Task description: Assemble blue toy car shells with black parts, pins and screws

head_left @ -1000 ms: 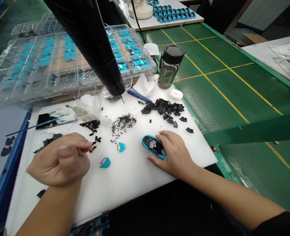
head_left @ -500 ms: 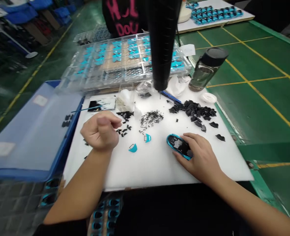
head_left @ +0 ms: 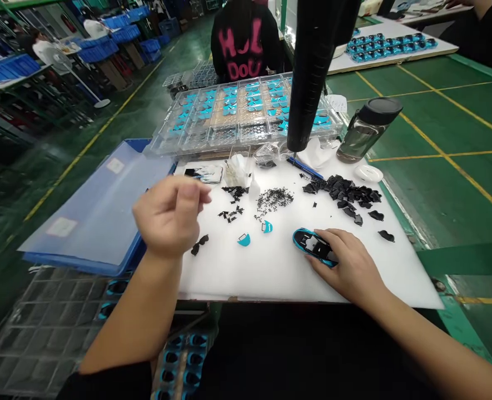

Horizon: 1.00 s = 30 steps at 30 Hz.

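My right hand [head_left: 350,266] lies on the white work mat [head_left: 250,278], fingers and thumb closed around a toy car body [head_left: 312,244] with a blue rim and black inside. My left hand [head_left: 169,216] is raised above the mat's left side, its fingers curled and thumb pressed in; whatever they hold is hidden. Between the hands lie two small blue parts [head_left: 244,240], with a pile of tiny dark screws [head_left: 277,197] behind them. Above the mat hangs a black electric screwdriver [head_left: 306,83], bit pointing down and apart from both hands.
Black plastic pieces [head_left: 346,191] are heaped at the right, near a water bottle [head_left: 366,133]. Behind the mat stands a clear compartment tray [head_left: 246,130] of blue parts. A blue bin [head_left: 116,266] borders the left. Beyond the tray is a person in black [head_left: 246,44].
My view has swung left and up, so the mat's contents appear farther right. My left hand has shifted left over the mat and looks larger. The right hand keeps its hold.
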Each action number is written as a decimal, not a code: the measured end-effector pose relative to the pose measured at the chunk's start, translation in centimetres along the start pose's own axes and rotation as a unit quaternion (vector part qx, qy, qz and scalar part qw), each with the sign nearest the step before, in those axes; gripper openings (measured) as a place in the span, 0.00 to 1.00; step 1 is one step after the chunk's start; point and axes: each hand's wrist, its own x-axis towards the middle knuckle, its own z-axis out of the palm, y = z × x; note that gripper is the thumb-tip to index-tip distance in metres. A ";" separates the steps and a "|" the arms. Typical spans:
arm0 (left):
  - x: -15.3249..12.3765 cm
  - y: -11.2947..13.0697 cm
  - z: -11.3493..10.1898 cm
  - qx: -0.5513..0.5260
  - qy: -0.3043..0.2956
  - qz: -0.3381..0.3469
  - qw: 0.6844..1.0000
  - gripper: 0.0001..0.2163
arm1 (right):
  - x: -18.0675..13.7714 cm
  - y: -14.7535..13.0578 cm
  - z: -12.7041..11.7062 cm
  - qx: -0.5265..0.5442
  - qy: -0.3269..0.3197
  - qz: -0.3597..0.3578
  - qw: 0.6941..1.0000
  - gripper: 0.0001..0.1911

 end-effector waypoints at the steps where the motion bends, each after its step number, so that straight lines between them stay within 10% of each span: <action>1: -1.2 0.2 -1.0 0.028 -0.032 0.003 0.999 0.15 | -0.1 0.0 0.0 0.001 0.001 -0.002 1.000 0.22; 8: -10.5 -1.3 -5.3 0.169 -0.263 0.025 0.950 0.06 | -0.3 -0.2 0.1 0.041 0.009 -0.006 0.999 0.21; 30: -13.1 -2.5 -5.2 0.225 -0.250 0.034 0.941 0.06 | -0.6 -0.3 -0.3 0.035 -0.018 0.015 0.999 0.24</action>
